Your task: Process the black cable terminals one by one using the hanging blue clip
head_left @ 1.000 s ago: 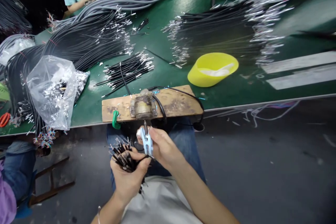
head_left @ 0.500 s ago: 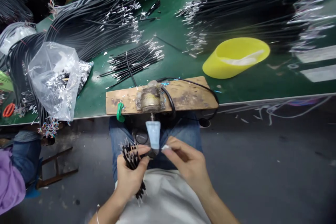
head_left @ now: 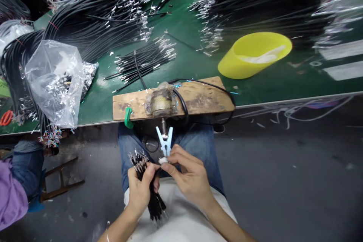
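My left hand (head_left: 140, 189) is closed around a bundle of short black cables (head_left: 155, 206) with bare, silvery ends. Its thumb and finger reach right, towards a small white piece (head_left: 163, 160). The fingertips of my right hand (head_left: 188, 176) are pinched on that white piece, just below the jaws of a light blue clothespin (head_left: 166, 141). The clothespin sits on the shaft of a small motor (head_left: 162, 102), its two legs showing as a V. Whether the white piece touches a cable end is too small to tell.
The motor is fixed to a wooden board (head_left: 204, 96) at the edge of the green table (head_left: 198, 60). Behind it lie short black cables (head_left: 144, 60). A yellow slanted container (head_left: 241, 60) stands right, a plastic bag (head_left: 53, 83) left. Longer cables (head_left: 263, 7) lie at the back.
My right hand has moved left with the white piece, up to the clothespin and my left fingers. The clothespin has turned from its flat side to its V-shaped side.
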`<state>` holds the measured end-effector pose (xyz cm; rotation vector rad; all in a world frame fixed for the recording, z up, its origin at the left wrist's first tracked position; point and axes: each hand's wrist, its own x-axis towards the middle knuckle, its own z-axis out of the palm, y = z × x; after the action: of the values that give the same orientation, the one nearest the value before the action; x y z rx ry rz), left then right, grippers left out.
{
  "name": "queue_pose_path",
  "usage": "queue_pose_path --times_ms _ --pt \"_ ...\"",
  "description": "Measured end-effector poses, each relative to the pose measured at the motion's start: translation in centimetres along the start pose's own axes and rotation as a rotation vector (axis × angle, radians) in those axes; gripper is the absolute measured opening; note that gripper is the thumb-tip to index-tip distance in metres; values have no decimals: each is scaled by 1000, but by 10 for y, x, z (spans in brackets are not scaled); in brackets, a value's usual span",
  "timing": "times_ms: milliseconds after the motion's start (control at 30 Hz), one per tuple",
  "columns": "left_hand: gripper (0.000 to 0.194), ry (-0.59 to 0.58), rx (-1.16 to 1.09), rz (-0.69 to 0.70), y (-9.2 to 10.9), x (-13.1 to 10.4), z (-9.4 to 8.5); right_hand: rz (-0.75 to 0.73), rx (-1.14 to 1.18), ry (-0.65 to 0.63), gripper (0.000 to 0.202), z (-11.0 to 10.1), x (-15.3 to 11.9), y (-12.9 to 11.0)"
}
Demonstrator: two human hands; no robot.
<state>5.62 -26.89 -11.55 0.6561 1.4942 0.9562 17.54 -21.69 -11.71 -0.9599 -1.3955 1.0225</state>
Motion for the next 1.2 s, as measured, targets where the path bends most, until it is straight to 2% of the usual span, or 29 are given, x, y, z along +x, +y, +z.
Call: queue_pose_path --times_ms 100,267,333,400,500,567,633,700,767,867,967,1033,1133,1200 --pt "44 -24 -33 -27 -8 -2 1 96 51 -32 22 2 -3 5" --pt "39 -21 -39 -77 -30 -8 2 261 77 -248 28 -1 -10 18" --pt "31 -9 -37 -89 -36 -9 2 231 -9 -221 27 0 -16 20" --pt "27 -12 -40 -100 -37 -9 2 136 -118 -121 26 4 -23 19" --pt "30 -54 -46 -117 -31 -8 0 38 -150 0 25 8 -28 15" --pt "33 -82 -56 -124 -24 -8 -2 91 -26 -57 25 7 -26 14" --pt "38 -106 -71 -133 -16 -6 -3 208 141 -176 27 3 -22 16" --pt "41 -131 -87 -147 -9 -4 -4 318 280 -241 31 -2 -18 19" --pt "44 -148 -108 -167 -3 -2 -4 374 365 -255 33 -6 -14 21" --pt "49 -144 -142 -190 4 -1 -2 389 377 -267 28 -8 -8 17" --pt "51 -122 -157 -173 6 0 3 414 351 -210 27 -4 -5 10" --pt "53 -100 -161 -148 7 1 8 351 269 -100 25 0 -7 7" --pt "52 -80 -149 -120 10 2 12 33 -7 136 16 5 -12 7" --pt "48 -92 -126 -115 14 2 12 -128 -115 187 15 5 -13 9"
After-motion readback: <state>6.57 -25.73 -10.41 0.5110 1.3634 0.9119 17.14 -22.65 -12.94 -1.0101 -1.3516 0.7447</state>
